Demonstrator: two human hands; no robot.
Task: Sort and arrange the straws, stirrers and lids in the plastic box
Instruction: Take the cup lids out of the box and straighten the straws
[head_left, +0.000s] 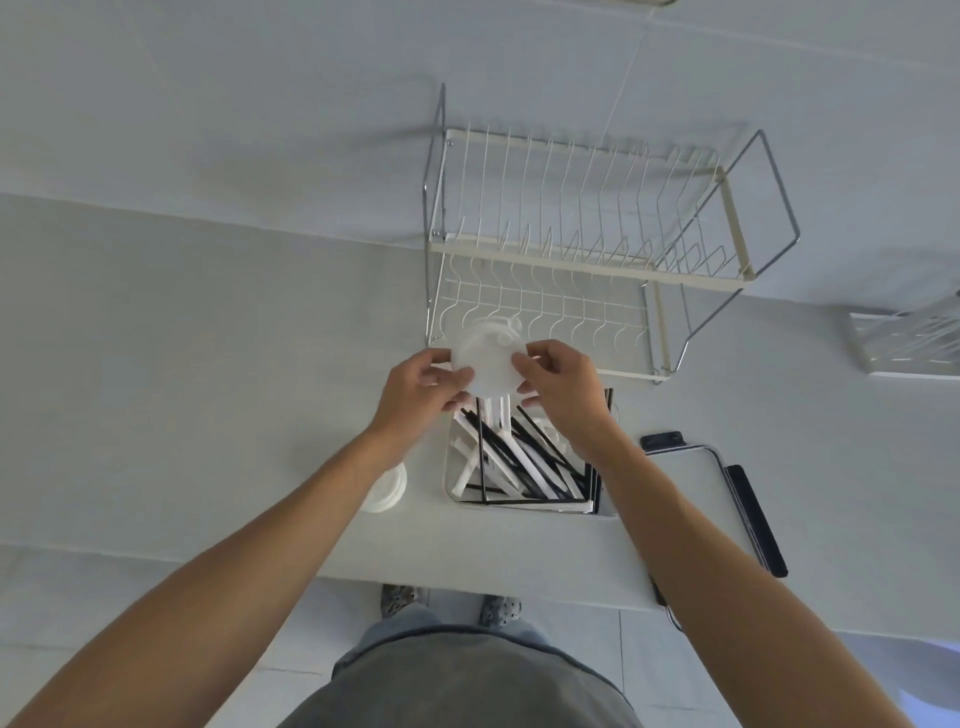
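A clear plastic box (451, 483) sits on the white counter in front of me, holding a jumble of black stirrers (524, 452) and white wrapped straws (470, 467). Above its far end I hold a round white lid (485, 361) between both hands. My left hand (423, 387) pinches its left edge and my right hand (563, 382) pinches its right edge. More white lids show just behind the held one. Another stack of white lids (387, 491) rests on the counter left of the box, partly hidden by my left forearm.
A two-tier wire dish rack (582, 249) stands right behind the box against the wall. A metal frame with black handles (748, 509) lies to the right at the counter edge. Another rack (904, 343) is at the far right. The counter's front edge is near my body.
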